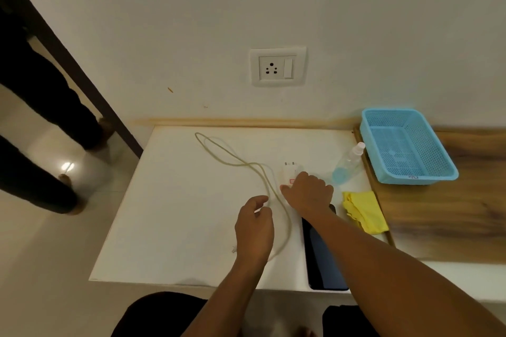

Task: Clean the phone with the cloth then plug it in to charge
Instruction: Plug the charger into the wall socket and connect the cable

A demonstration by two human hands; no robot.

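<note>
A dark phone (pixel 323 260) lies flat at the table's front right, its far end hidden under my right wrist. Beside it, further right, sits the crumpled yellow cloth (pixel 365 212). A white charger adapter (pixel 289 171) rests on the white table (pixel 178 213) with its pins pointing toward the wall. My right hand (pixel 308 194) covers its near end, fingers curled round it. The pale charging cable (pixel 232 157) loops across the table. My left hand (pixel 256 224) pinches that cable near its near end. A wall socket (pixel 277 67) with a switch is above the table.
A clear spray bottle (pixel 347 164) lies by the table's right edge. A blue plastic basket (pixel 438 172) stands on the wooden surface at the right. Another person's dark-trousered legs (pixel 41 107) stand on the floor at the left.
</note>
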